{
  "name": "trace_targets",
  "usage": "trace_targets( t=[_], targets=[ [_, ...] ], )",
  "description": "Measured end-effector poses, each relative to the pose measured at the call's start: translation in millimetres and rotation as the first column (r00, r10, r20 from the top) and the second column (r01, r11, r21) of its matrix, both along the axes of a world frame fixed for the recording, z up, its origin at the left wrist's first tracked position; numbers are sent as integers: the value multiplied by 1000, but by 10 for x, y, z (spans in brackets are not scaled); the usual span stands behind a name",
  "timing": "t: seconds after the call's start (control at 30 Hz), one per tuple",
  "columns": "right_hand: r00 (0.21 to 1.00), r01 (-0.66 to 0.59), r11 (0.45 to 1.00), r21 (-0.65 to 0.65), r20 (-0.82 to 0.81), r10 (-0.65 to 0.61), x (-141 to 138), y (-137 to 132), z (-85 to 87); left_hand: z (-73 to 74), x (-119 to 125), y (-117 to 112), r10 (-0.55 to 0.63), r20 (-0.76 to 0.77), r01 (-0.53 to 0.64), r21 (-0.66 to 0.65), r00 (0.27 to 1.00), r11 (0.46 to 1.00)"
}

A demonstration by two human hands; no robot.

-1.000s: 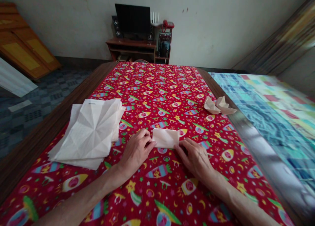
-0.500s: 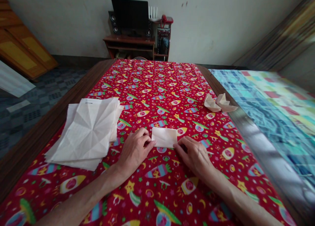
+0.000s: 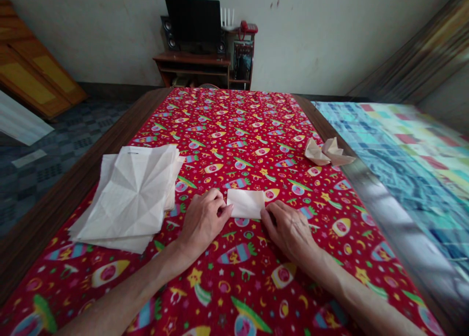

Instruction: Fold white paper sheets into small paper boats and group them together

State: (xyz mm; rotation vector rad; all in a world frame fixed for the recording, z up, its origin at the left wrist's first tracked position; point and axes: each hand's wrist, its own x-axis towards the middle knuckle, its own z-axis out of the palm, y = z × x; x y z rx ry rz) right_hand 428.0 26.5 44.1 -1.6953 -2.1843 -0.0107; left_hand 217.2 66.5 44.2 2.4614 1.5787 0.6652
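Note:
A small folded white paper (image 3: 245, 203) lies flat on the red patterned cloth (image 3: 234, 145), its long side running left to right. My left hand (image 3: 207, 214) is at its left edge, fingers curled, with the thumb tip on the lower left corner. At the lower right corner, my right hand (image 3: 287, 223) pinches the edge between thumb and curled fingers. The undersides of both hands are hidden from view.
On the left lies a stack of creased white paper sheets (image 3: 135, 194). Two folded paper shapes (image 3: 326, 152) stand near the table's right edge. Beyond the table are a desk (image 3: 192, 59) with a monitor (image 3: 193, 26), and a bed (image 3: 395, 165) is on the right.
Almost nothing differs. Both hands keep hold of the folded paper's lower corners, and the whole view has shifted very slightly.

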Motion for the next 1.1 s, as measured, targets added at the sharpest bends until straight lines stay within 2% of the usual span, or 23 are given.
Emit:
trace_targets(
  t=[0.43,0.57,0.6,0.67,0.73,0.8,1.1],
  targets=[
    [998,15,1000,6,54,-15,-20,34,32,0,18,-1,21,-51,-18,54,998,998],
    [998,25,1000,-3,63,-25,-20,33,31,-6,32,9,49,-4,-49,78,999,996],
    [997,29,1000,-7,66,-28,-19,33,29,-11,33,13,22,6,-23,104,1000,994],
    [998,26,1000,-8,64,-26,-19,34,22,-24,33,17,-100,-20,102,154,995,983],
    [998,24,1000,4,56,-24,-18,36,14,-39,30,14,-248,-83,259,170,965,951],
    [999,18,1000,11,50,-18,-16,39,5,-56,27,3,-336,-123,352,160,934,922],
    [999,12,999,34,37,-13,-7,32,-13,-40,49,-82,-379,-121,391,107,918,914]
  ],
)
